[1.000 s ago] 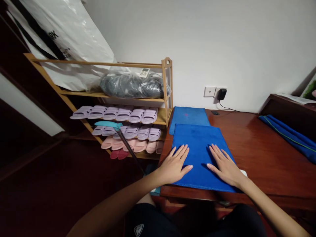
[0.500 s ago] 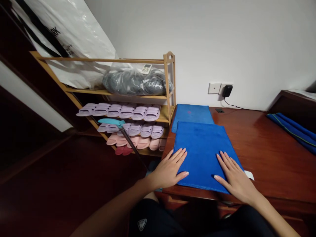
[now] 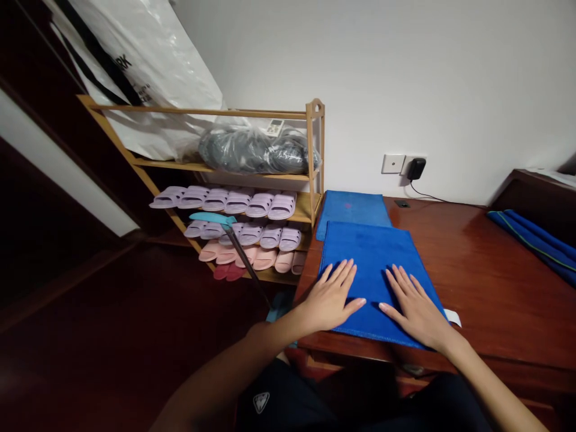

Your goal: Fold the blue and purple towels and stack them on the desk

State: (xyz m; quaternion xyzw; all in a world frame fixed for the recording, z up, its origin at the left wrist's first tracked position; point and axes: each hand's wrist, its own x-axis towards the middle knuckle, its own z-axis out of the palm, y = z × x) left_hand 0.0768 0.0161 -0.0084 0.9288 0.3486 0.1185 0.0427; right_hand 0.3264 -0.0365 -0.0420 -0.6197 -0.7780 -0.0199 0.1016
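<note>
A bright blue cloth (image 3: 369, 252), folded to a rectangle, lies flat on the brown wooden desk (image 3: 499, 288) close to its front edge. On the cloth's left part rests my left hand (image 3: 333, 297), palm down with fingers outstretched. My right hand (image 3: 414, 309) lies on the right part in the same way, thumb pointing inward. A white tag (image 3: 452, 317) sticks out from the cloth's right side. Behind it, a lighter blue cloth (image 3: 353, 209) lies partly under its far edge.
Left of the desk stands a wooden rack (image 3: 310, 144) with several slippers (image 3: 258, 202) and a plastic-wrapped bundle (image 3: 252, 150). A dark pole with a light blue handle (image 3: 211, 218) leans before it. Another blue cloth (image 3: 535, 237) lies right, and a black plug (image 3: 417, 168) is in the wall.
Both hands have slid inward and slightly away from me over the cloth, so they are closer together. The camera view has shifted a little.
</note>
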